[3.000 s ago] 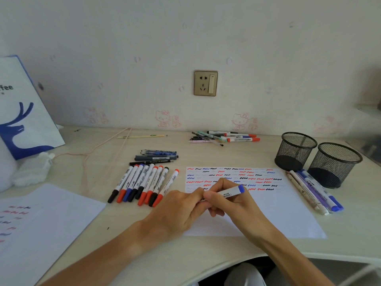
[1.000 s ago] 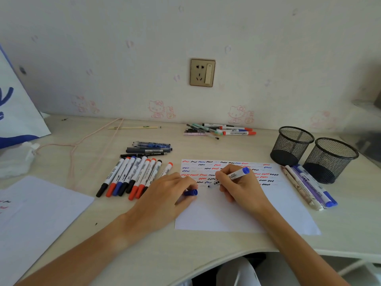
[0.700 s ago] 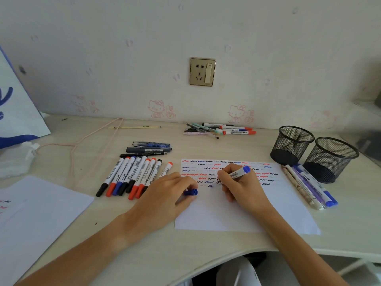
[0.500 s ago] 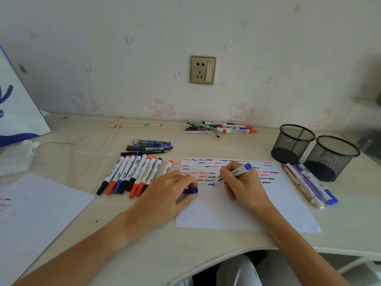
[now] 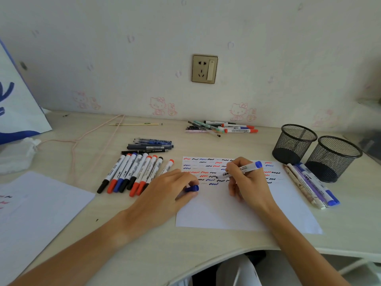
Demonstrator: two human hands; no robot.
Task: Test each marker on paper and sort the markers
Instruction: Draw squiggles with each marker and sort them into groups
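My right hand (image 5: 248, 181) grips a white marker with a blue end (image 5: 245, 168), its tip down on the test paper (image 5: 237, 211), which carries rows of red, blue and black squiggles. My left hand (image 5: 165, 193) rests on the paper's left edge and holds the marker's blue cap (image 5: 192, 188) in its fingers. A row of several capped red, blue and black markers (image 5: 134, 174) lies left of the paper. Another pile of pens and markers (image 5: 222, 127) lies by the wall.
Two black mesh pen cups (image 5: 294, 141) (image 5: 333, 157) stand at the right, with several pens (image 5: 311, 185) lying in front of them. Dark pens (image 5: 150, 145) lie behind the marker row. A second sheet (image 5: 35, 215) lies at the left, a white and blue bag (image 5: 18, 104) behind it.
Three seconds ago both hands held the marker together; since then the cap came off into my left hand. My right hand has moved the tip rightward along the squiggle row.
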